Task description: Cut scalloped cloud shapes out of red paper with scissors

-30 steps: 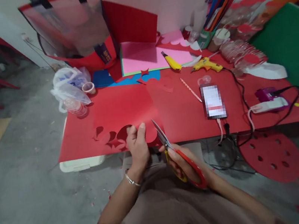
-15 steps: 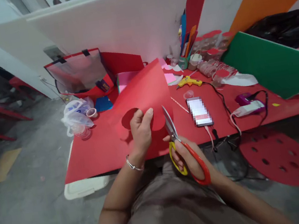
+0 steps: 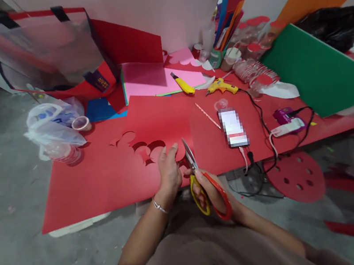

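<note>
My left hand (image 3: 169,172) pinches the near edge of a red paper sheet (image 3: 158,122) that lies on the red table (image 3: 98,185). The sheet has several round cut-outs (image 3: 147,148) along its near edge. My right hand (image 3: 210,192) grips scissors (image 3: 201,182) with one yellow and one red handle. The blades point away from me and meet the paper edge just right of my left thumb.
A phone (image 3: 234,127) on a cable lies to the right, with a pencil (image 3: 207,115), a glue gun (image 3: 221,86), a yellow cutter (image 3: 182,83) and pink paper (image 3: 158,77) behind. Plastic bags (image 3: 52,130) and a tape roll (image 3: 80,123) sit left. A green board (image 3: 318,70) leans right.
The red sheet was lifted up in front of me half a second ago; now it lies flat on the table again, with the scissors at its near edge.
</note>
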{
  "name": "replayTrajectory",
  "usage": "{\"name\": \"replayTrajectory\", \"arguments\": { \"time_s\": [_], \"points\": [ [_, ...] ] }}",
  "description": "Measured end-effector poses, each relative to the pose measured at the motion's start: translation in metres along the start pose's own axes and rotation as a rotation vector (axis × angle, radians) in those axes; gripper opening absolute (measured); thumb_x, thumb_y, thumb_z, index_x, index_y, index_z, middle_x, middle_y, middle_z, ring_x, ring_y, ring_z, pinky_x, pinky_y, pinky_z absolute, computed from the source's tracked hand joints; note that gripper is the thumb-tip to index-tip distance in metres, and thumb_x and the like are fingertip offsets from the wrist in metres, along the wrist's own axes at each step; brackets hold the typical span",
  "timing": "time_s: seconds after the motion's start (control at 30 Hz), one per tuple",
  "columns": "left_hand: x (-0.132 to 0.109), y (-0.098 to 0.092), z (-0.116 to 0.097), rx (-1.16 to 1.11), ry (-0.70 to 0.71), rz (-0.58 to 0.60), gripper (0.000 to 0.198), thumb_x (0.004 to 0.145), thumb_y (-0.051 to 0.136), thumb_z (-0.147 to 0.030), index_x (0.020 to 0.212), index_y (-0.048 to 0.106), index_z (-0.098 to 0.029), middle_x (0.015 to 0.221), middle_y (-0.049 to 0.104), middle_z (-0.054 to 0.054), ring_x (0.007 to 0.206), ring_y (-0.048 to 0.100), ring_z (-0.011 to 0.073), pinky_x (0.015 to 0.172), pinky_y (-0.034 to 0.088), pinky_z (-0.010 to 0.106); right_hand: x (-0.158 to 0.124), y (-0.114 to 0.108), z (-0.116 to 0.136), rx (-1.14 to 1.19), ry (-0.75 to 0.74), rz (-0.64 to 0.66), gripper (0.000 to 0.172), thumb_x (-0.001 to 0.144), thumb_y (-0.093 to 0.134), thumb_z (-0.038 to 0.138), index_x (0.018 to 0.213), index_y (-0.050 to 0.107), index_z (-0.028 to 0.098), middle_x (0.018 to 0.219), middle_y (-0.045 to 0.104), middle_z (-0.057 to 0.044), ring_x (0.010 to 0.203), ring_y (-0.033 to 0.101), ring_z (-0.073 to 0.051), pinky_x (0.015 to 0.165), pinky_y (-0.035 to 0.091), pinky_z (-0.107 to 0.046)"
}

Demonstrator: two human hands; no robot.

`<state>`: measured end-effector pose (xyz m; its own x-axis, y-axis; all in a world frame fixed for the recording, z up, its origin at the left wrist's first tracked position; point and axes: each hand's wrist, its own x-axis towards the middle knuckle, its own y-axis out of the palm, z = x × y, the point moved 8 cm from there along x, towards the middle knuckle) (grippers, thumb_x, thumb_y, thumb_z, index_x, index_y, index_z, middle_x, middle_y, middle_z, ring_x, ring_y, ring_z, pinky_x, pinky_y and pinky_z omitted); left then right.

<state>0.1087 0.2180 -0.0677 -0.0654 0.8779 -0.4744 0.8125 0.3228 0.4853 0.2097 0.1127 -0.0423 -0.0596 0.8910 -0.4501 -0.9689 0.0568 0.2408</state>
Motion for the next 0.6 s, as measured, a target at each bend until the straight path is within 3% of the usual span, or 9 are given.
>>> {"name": "replayTrajectory", "arguments": {
  "time_s": [0.27,0.4,0.6],
  "points": [
    [0.007,-0.002,0.012,0.055,-0.047,0.116,0.037,0.077,0.092,-0.038,0.077,0.059,-0.022,0.074,0.064,-0.003,0.066,0.055,0.0133,0.064,0.047,0.027,-0.002,-0.016,-0.006,-0.101,0.012,-0.078,0.078,0.098,0.062,0.090,0.127,0.067,0.018,0.070,0.051,0.006,0.049,0.046,-0.011,0.047,0.042,-0.024],
    [0.007,-0.004,0.012,0.027,-0.034,0.116,0.042,0.076,0.095,-0.036,0.071,0.055,-0.022,0.067,0.057,-0.006,0.061,0.049,0.0106,0.061,0.043,0.025,-0.007,-0.017,-0.002,-0.188,0.008,-0.103,0.073,0.102,0.060,0.087,0.128,0.068,0.020,0.072,0.055,0.004,0.053,0.051,-0.013,0.050,0.047,-0.026],
    [0.003,-0.001,0.014,-0.031,-0.074,0.171,0.035,0.079,0.095,-0.037,0.078,0.064,-0.020,0.074,0.065,-0.003,0.064,0.055,0.0111,0.061,0.048,0.023,-0.001,-0.011,0.004,-0.172,-0.003,-0.084,0.071,0.102,0.061,0.086,0.127,0.069,0.020,0.075,0.057,0.003,0.055,0.054,-0.014,0.053,0.052,-0.029]
  ]
}}
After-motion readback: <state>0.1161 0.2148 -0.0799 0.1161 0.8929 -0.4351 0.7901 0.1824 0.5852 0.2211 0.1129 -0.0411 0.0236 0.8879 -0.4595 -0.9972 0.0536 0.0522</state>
